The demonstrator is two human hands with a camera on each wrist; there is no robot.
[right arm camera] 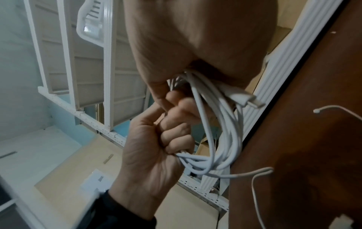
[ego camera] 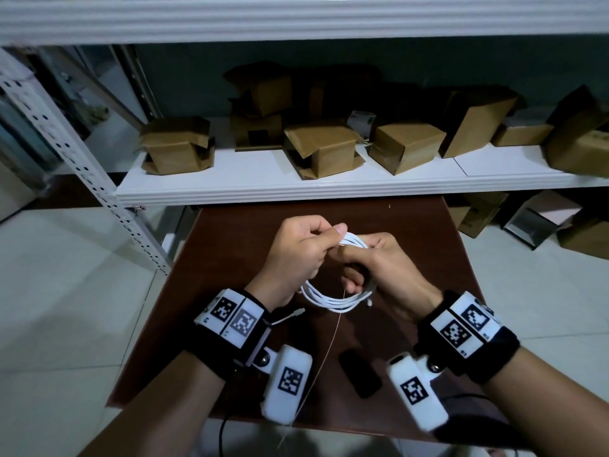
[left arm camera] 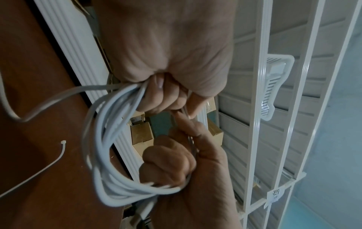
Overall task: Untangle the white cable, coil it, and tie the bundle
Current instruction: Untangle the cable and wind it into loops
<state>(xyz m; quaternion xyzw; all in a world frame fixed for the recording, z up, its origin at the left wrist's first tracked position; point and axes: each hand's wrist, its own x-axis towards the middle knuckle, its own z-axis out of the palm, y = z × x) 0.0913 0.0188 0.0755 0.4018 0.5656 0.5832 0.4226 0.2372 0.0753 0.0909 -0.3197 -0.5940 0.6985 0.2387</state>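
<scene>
Left hand (ego camera: 296, 249) pinches the top of the coiled white cable (ego camera: 333, 300); right hand (ego camera: 379, 262) grips its side, above the brown table (ego camera: 428, 232). Coiling looks done; tying likely needs the zip tie (left arm camera: 35, 173) threaded round the bundle.

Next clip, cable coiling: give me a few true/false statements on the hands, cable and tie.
1. Both hands grip the cable. True: the left hand and the right hand hold the coil.
2. The cable lies flat on the table. False: it is held above it.
3. The cable is coiled in loops. True.
4. A zip tie is cinched round the coil. False: it lies loose on the table.
</scene>
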